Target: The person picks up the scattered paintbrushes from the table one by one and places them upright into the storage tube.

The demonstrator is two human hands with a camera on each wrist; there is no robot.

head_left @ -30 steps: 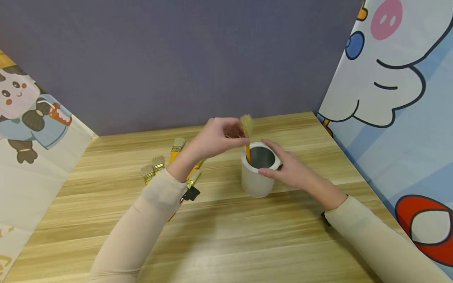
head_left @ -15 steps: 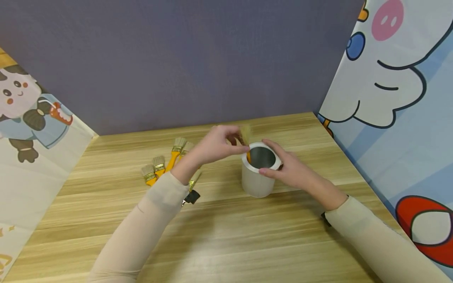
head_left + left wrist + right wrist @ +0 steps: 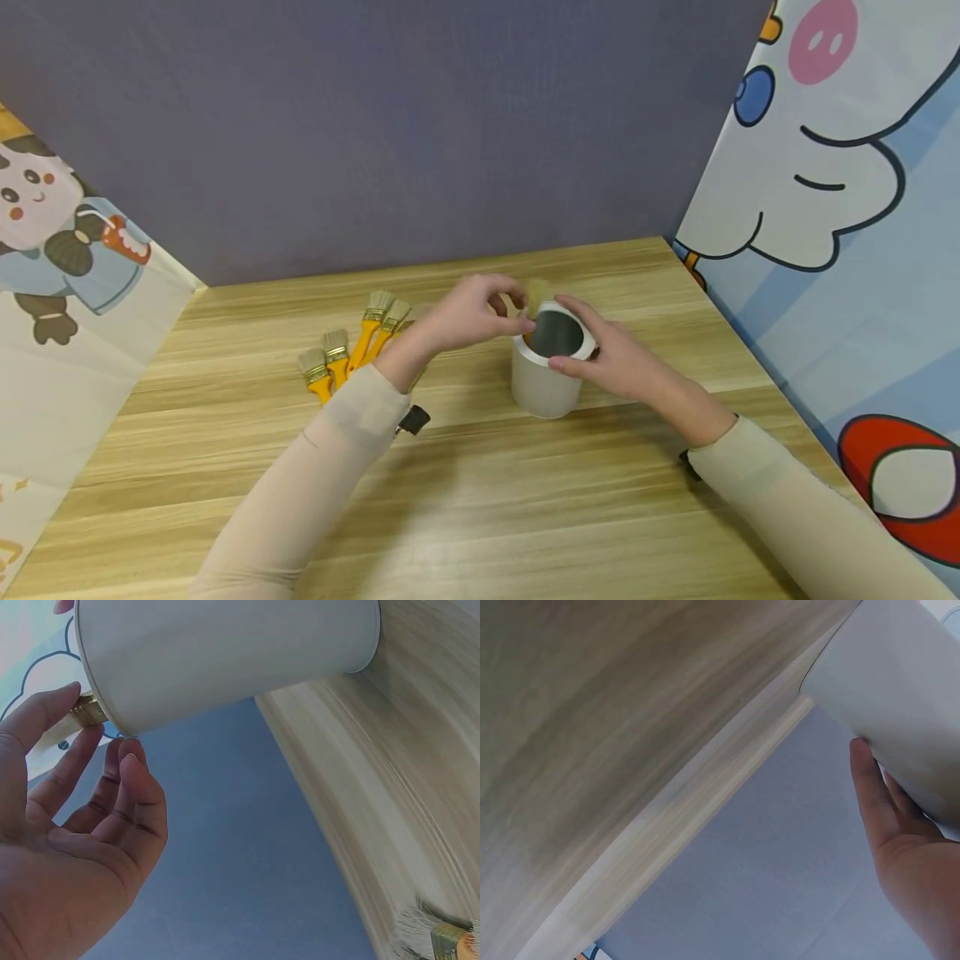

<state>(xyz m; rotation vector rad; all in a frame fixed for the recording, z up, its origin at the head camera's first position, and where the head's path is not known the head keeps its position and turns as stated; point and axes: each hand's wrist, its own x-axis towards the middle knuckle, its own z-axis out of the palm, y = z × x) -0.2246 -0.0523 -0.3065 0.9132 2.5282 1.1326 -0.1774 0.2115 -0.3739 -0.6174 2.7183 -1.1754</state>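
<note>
My left hand (image 3: 476, 317) pinches a paintbrush (image 3: 537, 293) at the rim of a white cylindrical pot (image 3: 546, 390), bristles up and handle down inside. In the left wrist view, thumb and forefinger hold its brass ferrule (image 3: 90, 710) right at the rim, the other fingers loosely bent. My right hand (image 3: 618, 358) grips the pot near its top, thumb at the front and fingers round the far side. Its fingers lie along the pot wall (image 3: 900, 682) in the right wrist view. The pot stands upright on the table; its dark grey inside shows from above.
Several paintbrushes with orange handles (image 3: 362, 343) lie fanned out left of the pot, partly behind the left forearm. A small black object (image 3: 414, 419) shows under the left wrist. The wooden table (image 3: 480, 517) meets a dark grey back wall (image 3: 420, 142) and cartoon-printed side panels.
My left hand has moved down and slightly right, lowering the paintbrush farther into the pot, so its bristles sit closer to the rim. The right hand and pot have stayed put.
</note>
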